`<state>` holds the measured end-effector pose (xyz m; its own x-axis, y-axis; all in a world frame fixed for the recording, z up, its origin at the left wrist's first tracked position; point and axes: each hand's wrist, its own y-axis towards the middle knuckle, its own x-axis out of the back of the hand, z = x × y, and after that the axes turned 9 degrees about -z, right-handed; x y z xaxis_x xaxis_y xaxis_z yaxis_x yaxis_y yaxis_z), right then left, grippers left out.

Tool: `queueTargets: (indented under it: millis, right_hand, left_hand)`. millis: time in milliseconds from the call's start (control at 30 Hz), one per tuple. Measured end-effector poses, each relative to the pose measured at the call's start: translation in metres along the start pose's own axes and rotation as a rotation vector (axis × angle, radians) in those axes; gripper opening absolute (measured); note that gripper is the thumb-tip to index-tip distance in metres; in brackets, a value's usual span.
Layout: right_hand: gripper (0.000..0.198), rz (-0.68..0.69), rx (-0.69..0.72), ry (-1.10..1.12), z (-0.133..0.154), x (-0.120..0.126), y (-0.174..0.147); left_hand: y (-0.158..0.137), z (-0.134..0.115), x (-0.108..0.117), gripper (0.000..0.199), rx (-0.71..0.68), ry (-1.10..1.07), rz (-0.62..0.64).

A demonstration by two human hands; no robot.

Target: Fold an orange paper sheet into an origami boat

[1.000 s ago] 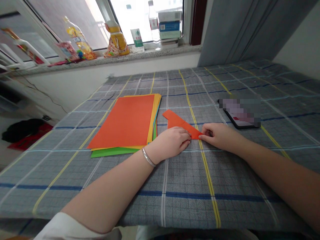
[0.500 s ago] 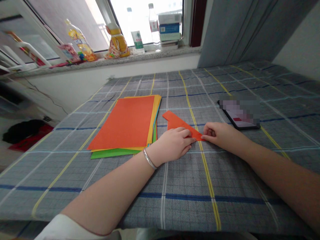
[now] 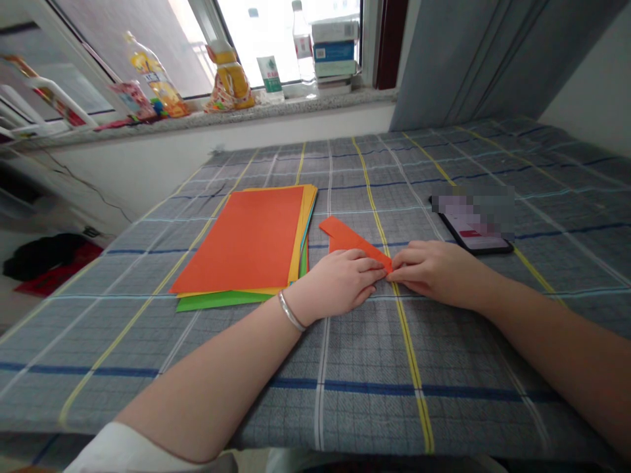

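Observation:
A folded piece of orange paper (image 3: 348,238) lies on the checked cloth, narrowing to a point on its right. Across its lower edge rests my left hand (image 3: 340,282), fingers together, pressing it to the table. Its wrist wears a silver bangle. At the right tip my right hand (image 3: 426,272) has its thumb and fingers closed in a pinch on the paper. The fingertips of both hands nearly meet there, and they hide the very end of the tip.
Left of my hands is a stack of coloured paper sheets (image 3: 246,240), orange on top with yellow and green edges showing. A phone (image 3: 476,230) lies to the right. Bottles, a tube (image 3: 269,73) and boxes (image 3: 335,51) line the windowsill beyond the table.
My right hand has moved slightly left and its fingers have closed over the paper's right tip, covering it. My left hand has stayed nearly in place.

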<state>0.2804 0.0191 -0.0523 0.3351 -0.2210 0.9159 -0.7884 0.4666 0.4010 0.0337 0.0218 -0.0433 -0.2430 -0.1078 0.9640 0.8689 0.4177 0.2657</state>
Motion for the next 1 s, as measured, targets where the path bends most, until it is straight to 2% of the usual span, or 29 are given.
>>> queueTargets:
  millis: [100,300,533,733,1000]
  right_hand:
    - [0.021,-0.007,0.026,-0.002,-0.001,0.0,0.0]
    - [0.022,-0.001,-0.034,-0.014,0.003,0.003,0.002]
    - [0.018,0.02,-0.017,-0.055,0.006,0.003,0.003]
    - [0.019,0.034,-0.018,-0.072,0.003,0.002,0.001]
    - [0.019,0.049,-0.103,-0.071,0.004,0.01,0.0]
  left_hand:
    - [0.0,0.002,0.003,0.036,-0.035,-0.002,0.015]
    - [0.0,0.004,0.002,0.037,-0.057,0.013,0.008]
    - [0.002,0.001,0.002,0.034,-0.078,0.05,-0.007]
    - [0.003,-0.002,0.003,0.032,-0.043,0.073,0.006]
    - [0.003,0.003,0.005,0.029,-0.016,0.012,0.005]
